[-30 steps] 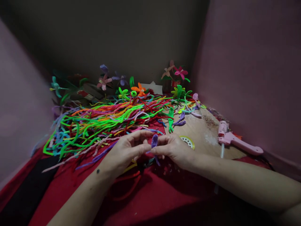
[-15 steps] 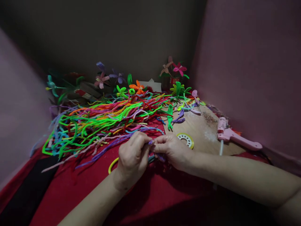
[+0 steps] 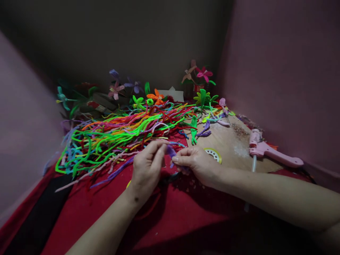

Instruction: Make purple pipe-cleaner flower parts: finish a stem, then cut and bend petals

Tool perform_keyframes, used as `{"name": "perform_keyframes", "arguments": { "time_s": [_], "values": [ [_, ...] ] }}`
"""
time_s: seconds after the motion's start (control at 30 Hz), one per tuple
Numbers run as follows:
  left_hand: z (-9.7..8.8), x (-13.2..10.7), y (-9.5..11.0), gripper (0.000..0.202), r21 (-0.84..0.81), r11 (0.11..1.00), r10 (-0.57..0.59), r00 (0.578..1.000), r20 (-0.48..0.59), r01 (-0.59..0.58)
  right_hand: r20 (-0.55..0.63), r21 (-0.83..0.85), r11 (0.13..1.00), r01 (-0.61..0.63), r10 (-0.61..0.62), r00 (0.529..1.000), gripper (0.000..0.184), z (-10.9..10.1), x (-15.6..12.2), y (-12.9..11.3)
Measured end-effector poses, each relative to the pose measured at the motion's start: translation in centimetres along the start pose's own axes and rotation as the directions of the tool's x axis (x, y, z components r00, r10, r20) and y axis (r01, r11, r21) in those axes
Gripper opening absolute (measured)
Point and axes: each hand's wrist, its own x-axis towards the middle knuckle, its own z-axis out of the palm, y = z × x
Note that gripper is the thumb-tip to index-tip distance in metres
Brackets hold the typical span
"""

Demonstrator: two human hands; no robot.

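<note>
Between my hands is a short purple pipe cleaner (image 3: 170, 151), bent into a piece whose exact shape is partly covered by fingers. My left hand (image 3: 148, 166) pinches its upper left end with thumb and forefinger. From the other side my right hand (image 3: 195, 163) grips its lower part, and a bit of purple shows beneath those fingers. Behind the hands spreads a big heap of coloured pipe cleaners (image 3: 127, 129). Under my left hand, something with a yellow edge on the red cloth (image 3: 170, 219) is mostly hidden.
A pink glue gun (image 3: 265, 148) lies at the right on a brown board (image 3: 228, 140), near a yellow-rimmed tape roll (image 3: 213, 155). A green folded piece (image 3: 193, 129) lies beyond. Finished pipe-cleaner flowers (image 3: 204, 73) stand along the back wall.
My hands have moved slightly apart, showing more of the purple pipe cleaner between them. My left hand has tipped upward. The whole view has shifted a little.
</note>
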Motion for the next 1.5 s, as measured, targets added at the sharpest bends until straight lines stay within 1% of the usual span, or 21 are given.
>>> {"name": "perform_keyframes", "arguments": {
  "time_s": [0.03,0.07,0.1,0.17,0.2,0.27,0.4,0.57,0.77,0.9,1.1,1.17,1.2,1.27,1.3,1.33,1.37,1.4,1.43,1.47,1.5],
  "values": [
    [-0.1,0.2,0.2,0.017,-0.104,0.985,-0.136,0.99,0.023,0.138,-0.012,0.032,0.999,0.015,-0.015,1.0,0.024,0.0,0.1,0.0],
    [-0.1,0.3,0.3,0.019,-0.184,0.95,-0.242,0.967,0.079,0.253,-0.024,0.067,0.997,0.03,-0.028,0.999,0.023,-0.1,0.2,-0.1],
    [-0.2,0.4,0.4,0.021,-0.229,0.911,-0.312,0.937,0.155,0.342,-0.036,0.101,0.994,0.042,-0.039,0.999,0.022,-0.1,0.3,-0.1],
    [-0.2,0.3,0.4,0.023,-0.23,0.867,-0.37,0.881,0.295,0.442,-0.06,0.14,0.988,0.059,-0.051,0.997,0.022,-0.2,0.4,-0.1],
    [-0.2,0.3,0.3,0.023,-0.203,0.863,-0.383,0.862,0.333,0.462,-0.063,0.144,0.988,0.062,-0.053,0.997,0.021,-0.2,0.4,0.0],
    [-0.1,0.1,0.1,0.021,-0.146,0.874,-0.394,0.852,0.345,0.464,-0.052,0.15,0.987,0.061,-0.054,0.997,0.02,-0.2,0.5,0.1],
    [-0.1,0.0,-0.2,0.024,-0.095,0.906,-0.364,0.874,0.323,0.412,-0.026,0.189,0.98,0.064,-0.06,0.998,0.016,-0.3,0.7,0.5],
    [-0.3,0.0,0.2,0.025,-0.077,0.925,-0.325,0.88,0.347,0.372,-0.005,0.218,0.973,0.075,-0.075,0.997,0.012,-0.4,0.7,0.5],
    [-0.4,-0.2,0.2,0.021,-0.077,0.954,-0.259,0.928,0.269,0.288,-0.04,0.147,0.988,0.043,-0.037,0.999,0.005,-0.1,0.4,-0.2],
    [-0.4,-0.4,-0.1,0.018,-0.039,0.974,-0.207,0.949,0.236,0.223,-0.055,0.103,0.992,0.073,-0.067,0.996,0.005,0.0,0.5,-0.1],
    [-0.6,-0.1,0.0,0.019,-0.003,0.976,-0.209,0.938,0.277,0.218,-0.05,0.067,0.997,0.046,-0.042,0.998,0.01,-0.1,0.4,-0.1],
    [-0.5,-0.1,0.0,0.02,0.038,0.984,-0.175,0.947,0.269,0.171,-0.06,0.042,0.998,0.037,-0.035,0.998,0.012,-0.1,0.4,-0.2],
    [-0.4,-0.2,0.0,0.019,0.068,0.99,-0.135,0.959,0.249,0.122,-0.068,0.04,0.999,0.032,-0.029,0.997,0.013,0.0,0.4,-0.2],
    [-0.3,-0.6,-0.3,0.019,0.164,0.985,0.02,0.98,0.198,-0.054,-0.074,0.059,0.998,0.021,-0.017,0.997,0.014,0.1,0.5,-0.1],
    [-0.2,-0.8,-0.4,0.02,0.238,0.954,0.139,0.973,0.184,-0.181,-0.074,0.073,0.997,0.016,-0.011,0.997,0.014,0.1,0.5,0.0],
    [-0.1,-1.0,-0.6,0.021,0.322,0.891,0.271,0.943,0.192,-0.321,-0.071,0.084,0.996,0.013,-0.007,0.997,0.014,0.1,0.5,0.1],
    [-0.1,-1.2,-0.7,0.022,0.404,0.794,0.394,0.89,0.229,-0.455,-0.066,0.09,0.996,0.012,-0.006,0.998,0.014,0.2,0.6,0.2],
    [0.0,-1.3,-0.9,0.023,0.47,0.68,0.486,0.826,0.287,-0.563,-0.062,0.088,0.996,0.015,-0.01,0.998,0.015,0.2,0.6,0.4],
    [-0.1,-1.4,-0.9,0.022,0.51,0.579,0.538,0.768,0.347,-0.636,-0.06,0.078,0.997,0.019,-0.014,0.998,0.016,0.1,0.6,0.5],
    [-0.1,-1.5,-0.9,0.021,0.522,0.524,0.557,0.735,0.387,-0.673,-0.064,0.062,0.998,0.02,-0.016,0.998,0.017,0.1,0.6,0.6],
    [-0.2,-1.4,-0.9,0.02,0.505,0.535,0.552,0.733,0.399,-0.677,-0.074,0.048,0.999,0.024,-0.02,0.997,0.017,0.1,0.6,0.6]
  ]
}}
